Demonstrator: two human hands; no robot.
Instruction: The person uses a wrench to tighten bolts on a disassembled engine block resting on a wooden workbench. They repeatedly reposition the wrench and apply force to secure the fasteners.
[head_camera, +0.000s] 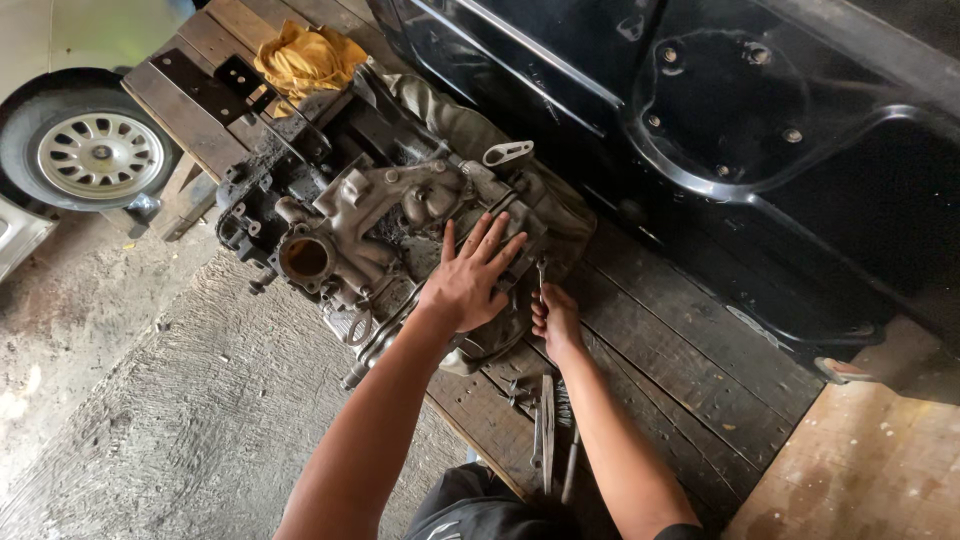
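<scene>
At the far left, off the worktop (690, 370), a car wheel (98, 155) stands on the concrete floor (180, 400). The worktop is a low deck of dark wooden planks running from the upper left to the lower right. Near its far left corner lies a crumpled yellow rag (305, 58). Next comes the engine block (380, 215), grimy and grey, filling the middle of the deck with its long axis along the planks, its round open port (305, 258) facing the near edge.

The left hand (468, 280) lies flat on the block's near right end, fingers spread wide, pressing down and holding nothing. Just to its right, the right hand (556, 318) is closed on a slim wrench (541, 275), which points up and away from the person to the block's right-hand edge, touching it there. So the block lies to the left of and beyond this grip, and the right hand is the one on the tool, while the left is the one on the casting.

Near the deck's front edge, loose tools (548, 430) lie between the forearms. A black car body (760, 130) looms along the far right.
</scene>
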